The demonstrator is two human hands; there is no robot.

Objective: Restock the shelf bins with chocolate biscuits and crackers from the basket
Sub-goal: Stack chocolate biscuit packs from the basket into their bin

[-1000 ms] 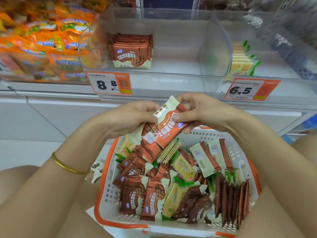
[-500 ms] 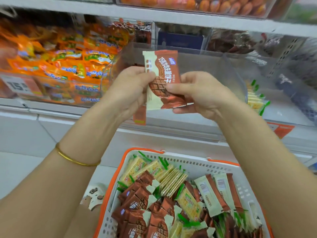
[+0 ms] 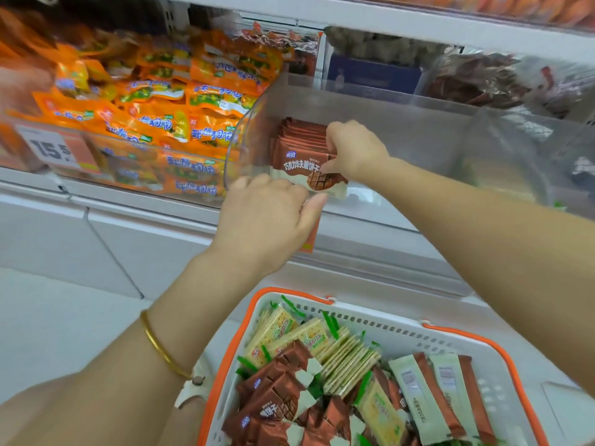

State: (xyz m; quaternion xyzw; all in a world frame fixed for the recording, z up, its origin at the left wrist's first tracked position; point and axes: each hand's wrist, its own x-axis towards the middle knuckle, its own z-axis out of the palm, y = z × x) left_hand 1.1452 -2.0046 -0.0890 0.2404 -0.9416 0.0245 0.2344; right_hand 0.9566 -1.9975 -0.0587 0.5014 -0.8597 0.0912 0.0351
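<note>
fingers of our right hand grasp a chocolate biscuit packet at the front edge of the bin; our left hand lies against that edge, and we cannot tell its grasp.

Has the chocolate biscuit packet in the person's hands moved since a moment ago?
Yes. The chocolate biscuit packet went forward into the clear bin, gripped by the right hand.

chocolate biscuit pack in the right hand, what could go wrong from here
1. The right hand pinches the chocolate biscuit pack only at its edge; it could slip or tip forward instead of standing against the row of packs.
2. The left hand sits at the front wall of the clear bin and might nudge it.
</note>
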